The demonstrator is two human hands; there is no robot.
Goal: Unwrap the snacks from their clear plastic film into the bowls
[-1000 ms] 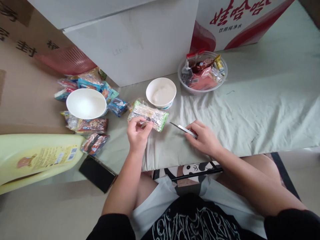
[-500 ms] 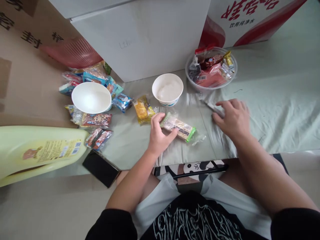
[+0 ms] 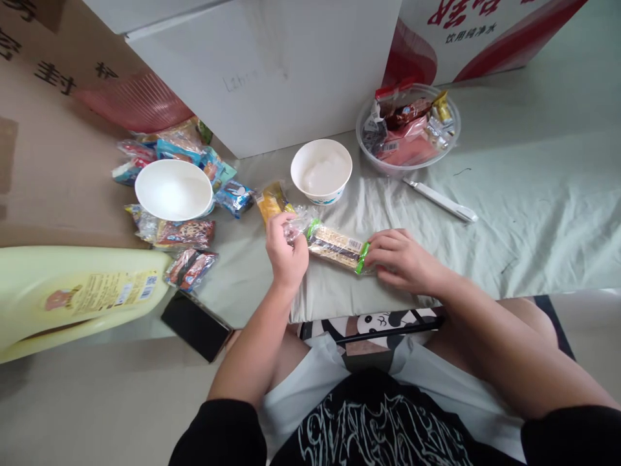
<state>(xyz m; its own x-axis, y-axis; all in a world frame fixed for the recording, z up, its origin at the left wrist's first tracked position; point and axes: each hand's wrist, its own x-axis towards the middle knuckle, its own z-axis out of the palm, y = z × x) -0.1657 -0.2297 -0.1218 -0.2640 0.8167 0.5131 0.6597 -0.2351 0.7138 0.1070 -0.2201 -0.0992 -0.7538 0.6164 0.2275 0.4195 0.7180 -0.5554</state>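
Note:
A wrapped snack bar [image 3: 338, 247] with green ends lies between my hands on the pale green cloth. My left hand [image 3: 287, 254] pinches the clear wrapper at the bar's left end. At the other end, the fingers of my right hand [image 3: 405, 260] close on the wrapper. Just beyond my left hand is a yellow snack packet [image 3: 272, 200], partly covered by my fingers. A white paper bowl [image 3: 321, 171] stands behind the bar. To the right of the bowl lies a white-handled knife [image 3: 442, 200], untouched.
A clear plastic tub [image 3: 408, 158] of packaged snacks stands at the back right. Another white bowl [image 3: 174, 189] sits at left among several snack packets [image 3: 187, 233]. A phone [image 3: 196, 325] rests at the front-left edge beside a yellow jug [image 3: 97, 294]. Boxes [image 3: 272, 77] line the back.
My right hand has let go of the knife and moved left to the bar's right end. My left hand has shifted left from above the bar to its left wrapper end.

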